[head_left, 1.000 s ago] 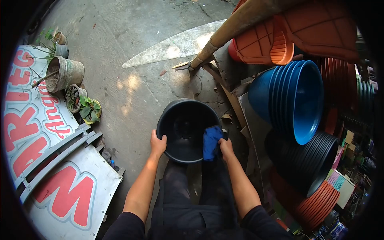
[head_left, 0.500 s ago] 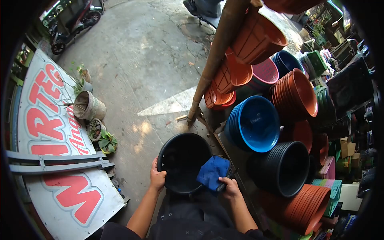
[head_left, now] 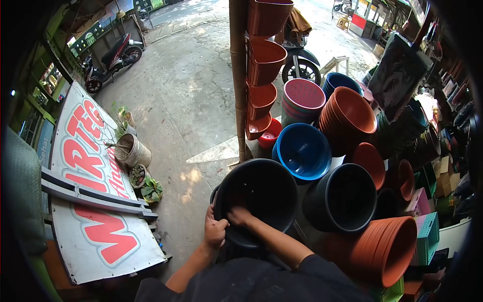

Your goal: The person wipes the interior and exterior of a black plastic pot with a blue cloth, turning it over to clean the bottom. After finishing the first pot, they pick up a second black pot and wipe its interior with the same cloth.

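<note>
A round black plastic tub (head_left: 274,189) is held in front of my body, its mouth tilted up toward me. My left hand (head_left: 215,230) is closed on its near-left rim, with the thumb bent over the edge. Inside the tub, my right hand (head_left: 239,215) is down by the left inner wall. Motion smears its fingers, and the blue cloth cannot be made out in the dark interior. A few small light specks show on the far inner wall.
Beside the tub on the right stand stacked blue basins (head_left: 303,151), black tubs (head_left: 347,199) and terracotta-coloured pots (head_left: 392,251). A bamboo pole (head_left: 238,85) carries orange hanging pots (head_left: 266,63). Potted plants (head_left: 136,151) and a lettered sign (head_left: 90,171) are on the left.
My right hand has moved left and down into the tub; the blue cloth it held is out of sight. The tub has shifted right, and my head view has tilted up.
</note>
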`<action>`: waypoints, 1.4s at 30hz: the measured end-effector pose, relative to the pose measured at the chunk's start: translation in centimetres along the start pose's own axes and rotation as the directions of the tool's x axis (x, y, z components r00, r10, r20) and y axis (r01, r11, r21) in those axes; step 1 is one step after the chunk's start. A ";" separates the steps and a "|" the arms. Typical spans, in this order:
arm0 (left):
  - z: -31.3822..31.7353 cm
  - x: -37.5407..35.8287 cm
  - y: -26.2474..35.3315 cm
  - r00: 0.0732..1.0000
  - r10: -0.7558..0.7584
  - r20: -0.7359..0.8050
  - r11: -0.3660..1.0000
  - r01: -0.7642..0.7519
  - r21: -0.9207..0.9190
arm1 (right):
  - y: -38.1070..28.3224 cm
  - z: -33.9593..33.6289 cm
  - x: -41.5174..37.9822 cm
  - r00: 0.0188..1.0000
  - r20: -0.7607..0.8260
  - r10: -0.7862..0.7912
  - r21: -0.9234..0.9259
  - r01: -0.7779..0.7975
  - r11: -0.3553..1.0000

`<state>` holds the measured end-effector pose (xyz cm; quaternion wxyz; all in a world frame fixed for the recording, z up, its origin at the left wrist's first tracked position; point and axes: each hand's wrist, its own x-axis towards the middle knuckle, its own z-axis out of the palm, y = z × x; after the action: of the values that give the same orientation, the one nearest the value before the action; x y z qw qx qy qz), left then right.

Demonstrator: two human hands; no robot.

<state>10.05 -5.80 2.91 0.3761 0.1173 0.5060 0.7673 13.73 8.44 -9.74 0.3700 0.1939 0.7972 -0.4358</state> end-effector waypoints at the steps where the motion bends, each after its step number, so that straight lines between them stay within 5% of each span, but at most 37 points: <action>1: -0.3 0.0 -0.1 0.999 0.049 0.010 0.999 -0.049 0.002 | 0.5 1.3 -1.0 0.965 -0.140 -0.223 -0.088 0.212 0.973; 3: 0.1 0.1 1.6 0.998 0.045 -0.054 0.999 -0.044 0.022 | 2.7 2.7 -2.9 0.795 -0.214 -0.567 -0.180 0.538 0.823; 4: 0.0 0.0 2.1 0.996 0.052 -0.068 0.998 -0.051 0.020 | 2.4 0.7 -6.3 0.917 -0.033 -0.396 -0.126 0.390 0.912; 5: 0.0 -0.3 2.3 0.996 0.035 -0.081 0.999 -0.033 0.027 | 4.7 -0.2 -6.3 0.928 0.061 -0.368 -0.422 0.358 0.833; 6: 0.2 -0.6 2.5 0.996 -0.014 -0.093 1.000 0.014 0.009 | 4.7 -1.6 -7.4 0.991 0.078 -0.110 -0.622 0.134 0.771; 7: 0.2 -1.1 2.3 0.993 -0.060 -0.101 0.998 0.060 -0.012 | 5.3 -3.4 -8.7 0.999 0.033 0.022 -0.707 0.008 0.707; 8: 0.2 -1.6 1.8 0.992 -0.074 -0.103 0.997 0.073 -0.009 | 10.4 -2.6 -5.3 0.973 -0.200 -0.114 -0.690 -0.058 0.721; 9: 0.3 -1.8 1.0 0.995 -0.076 -0.072 0.997 0.075 -0.012 | 11.7 -2.9 -5.6 0.806 -0.454 -0.380 -0.699 -0.057 0.713; 10: 0.6 -2.1 0.3 0.996 -0.076 -0.041 0.997 0.075 -0.018 | 10.6 -3.8 -6.8 0.811 -0.453 -0.370 -0.694 -0.060 0.717; 12: 3.1 -2.3 1.4 0.992 -0.107 -0.060 0.992 0.103 -0.068 | 5.2 -5.7 -10.3 0.832 -0.399 -0.385 -0.641 0.047 0.766; 16: 3.2 -2.2 1.5 0.991 -0.134 -0.030 0.990 0.132 -0.048 | 6.7 -2.5 -7.5 0.878 -0.203 -0.433 -0.468 0.301 0.831; 18: 2.4 -2.6 0.1 0.989 -0.145 -0.027 0.989 0.144 -0.039 | 8.0 -3.6 -8.9 0.935 0.135 -0.328 -0.400 0.354 0.845; 20: 2.0 -3.2 -0.5 0.986 -0.166 -0.025 0.986 0.165 -0.027 | 8.0 -4.8 -11.8 0.973 0.217 -0.072 -0.502 0.174 0.847; 22: 2.9 -3.4 -0.7 0.988 -0.156 0.014 0.988 0.156 0.016 | 9.3 -5.7 -15.3 0.990 0.141 0.011 -0.791 0.107 0.603; 23: 3.3 -3.3 -0.8 0.987 -0.161 0.017 0.987 0.161 0.014 | 9.1 -5.7 -16.3 0.990 0.142 0.015 -0.788 0.104 0.606; 26: 5.1 -2.4 -0.2 0.994 -0.108 0.032 0.994 0.108 0.014 | 8.9 -5.7 -17.7 0.997 -0.011 0.080 -0.767 -0.060 0.638; 28: 6.8 -2.5 1.5 0.993 -0.114 0.020 0.991 0.115 -0.066 | 8.8 -4.1 -17.0 0.991 0.078 0.110 -0.578 -0.045 0.815; 30: 6.6 -2.3 1.3 0.991 -0.100 0.085 0.993 0.105 -0.062 | 8.9 -1.0 -15.4 0.953 0.301 0.004 -0.152 0.044 0.987; 31: 6.2 -2.3 0.9 0.979 -0.100 0.177 0.994 0.106 -0.029 | 8.4 2.5 -14.8 0.983 -0.045 -0.177 0.086 0.180 0.980; 32: 6.1 -2.3 0.3 0.958 -0.102 0.268 0.994 0.106 0.001 | 7.4 5.2 -14.3 0.876 -0.413 -0.251 0.252 0.375 0.892; 34: 6.0 -2.8 -0.9 0.954 -0.126 0.271 0.989 0.144 -0.045 | 2.0 1.2 -17.3 0.911 -0.407 -0.070 0.741 0.374 0.558; 35: 6.1 -3.0 -1.2 0.951 -0.149 0.270 0.981 0.177 -0.082 | 1.0 -0.5 -16.6 0.877 -0.472 0.094 0.862 0.436 0.260; 36: 6.2 -3.2 -1.1 0.950 -0.148 0.276 0.981 0.177 -0.082 | 0.5 -2.5 -16.1 0.839 -0.473 0.267 0.861 0.505 -0.064; 38: 6.5 -3.6 -0.8 0.979 -0.123 0.164 0.989 0.135 -0.065 | -0.1 -8.0 -19.7 0.656 -0.612 0.443 0.558 0.754 -0.346; 39: 6.5 -3.8 -1.0 0.979 -0.124 0.164 0.988 0.136 -0.067 | 0.1 -9.8 -22.1 0.667 -0.579 0.469 0.491 0.744 -0.453; 40: 6.5 -3.8 -1.3 0.981 -0.098 0.167 0.992 0.109 -0.058 | 0.3 -10.7 -23.6 0.682 -0.544 0.489 0.415 0.725 -0.550; 42: 6.8 -4.0 -1.6 0.983 -0.076 0.166 0.995 0.086 -0.055 | -0.4 -10.0 -23.0 0.604 -0.600 0.526 0.403 0.795 -0.453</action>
<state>17.37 -3.59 5.49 0.4508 0.1475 0.4539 0.7544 24.21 16.91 11.40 -0.4397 0.3873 0.0946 -0.8048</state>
